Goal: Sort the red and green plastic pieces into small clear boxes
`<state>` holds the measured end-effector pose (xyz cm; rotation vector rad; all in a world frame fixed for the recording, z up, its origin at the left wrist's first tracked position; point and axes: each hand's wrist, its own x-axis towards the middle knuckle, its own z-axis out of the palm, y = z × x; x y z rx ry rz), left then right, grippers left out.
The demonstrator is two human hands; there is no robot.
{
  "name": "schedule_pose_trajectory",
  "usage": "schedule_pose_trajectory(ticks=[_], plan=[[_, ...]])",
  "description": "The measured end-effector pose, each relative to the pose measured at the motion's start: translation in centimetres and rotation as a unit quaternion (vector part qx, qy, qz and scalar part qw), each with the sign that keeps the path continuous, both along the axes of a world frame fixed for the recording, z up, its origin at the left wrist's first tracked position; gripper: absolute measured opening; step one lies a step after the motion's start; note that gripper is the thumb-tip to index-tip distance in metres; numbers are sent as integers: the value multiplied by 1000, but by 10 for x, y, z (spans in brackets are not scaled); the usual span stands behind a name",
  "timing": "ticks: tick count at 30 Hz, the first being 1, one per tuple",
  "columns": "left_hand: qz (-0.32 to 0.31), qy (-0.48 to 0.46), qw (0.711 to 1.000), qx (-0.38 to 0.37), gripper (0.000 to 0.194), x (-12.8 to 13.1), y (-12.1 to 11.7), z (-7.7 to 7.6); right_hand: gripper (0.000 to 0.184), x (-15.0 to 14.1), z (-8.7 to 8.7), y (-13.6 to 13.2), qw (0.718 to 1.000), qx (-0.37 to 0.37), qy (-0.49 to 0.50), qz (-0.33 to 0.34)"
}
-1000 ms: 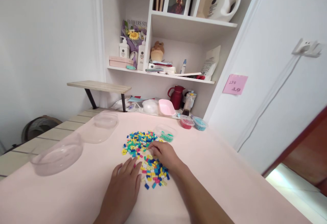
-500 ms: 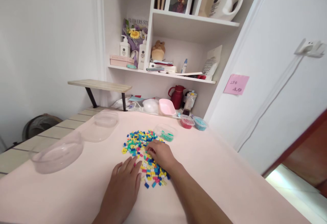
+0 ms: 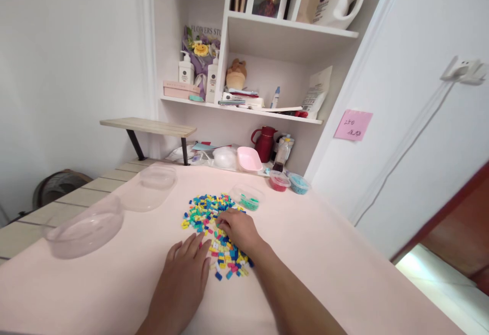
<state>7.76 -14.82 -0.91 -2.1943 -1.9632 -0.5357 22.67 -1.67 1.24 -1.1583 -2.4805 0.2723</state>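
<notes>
A pile of small building bricks [image 3: 204, 207] in blue, yellow, green, pink and white is spread over the pink tabletop. Flat at the pile's near left edge lies my left hand [image 3: 183, 269], its fingers stretched out and nothing held. My right hand [image 3: 239, 228] rests over the right side of the pile with fingers curled down together among the bricks. Whatever its fingertips hold is hidden. Just beyond it, a clear plastic tub [image 3: 247, 196] contains green bricks.
At the back right stand a tub of red pieces [image 3: 279, 181] and a tub of blue pieces [image 3: 298, 184]. Clear plastic containers [image 3: 86, 233] lie on the left. Along the back are a pink tray [image 3: 249, 158], a red jug [image 3: 265, 144] and a bottle [image 3: 281, 156].
Both hands stay almost where they were, the right still curled over the pile. The whole view has shifted very slightly; no brick visibly moves.
</notes>
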Motion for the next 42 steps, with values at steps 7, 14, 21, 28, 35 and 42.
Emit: schedule_pose_trajectory(ticks=[7,14,21,28,35,42], plan=[[-5,-13,1000,14,40,-3,0,-4,16,16,-2,14,988,44,149,-26],[-4,-20,1000,16,40,-2,0,-3,36,58,4,51,903,27,378,-200],[-3,-7,1000,8,41,-2,1,-5,45,62,7,38,875,-34,458,-153],[-6,-9,1000,24,41,-2,-1,-5,17,20,16,-4,965,23,251,72],[-3,-4,1000,8,41,-2,-2,-4,17,8,4,-14,982,30,150,113],[-8,-6,1000,27,42,-2,-3,-3,18,3,0,-16,986,-5,75,147]])
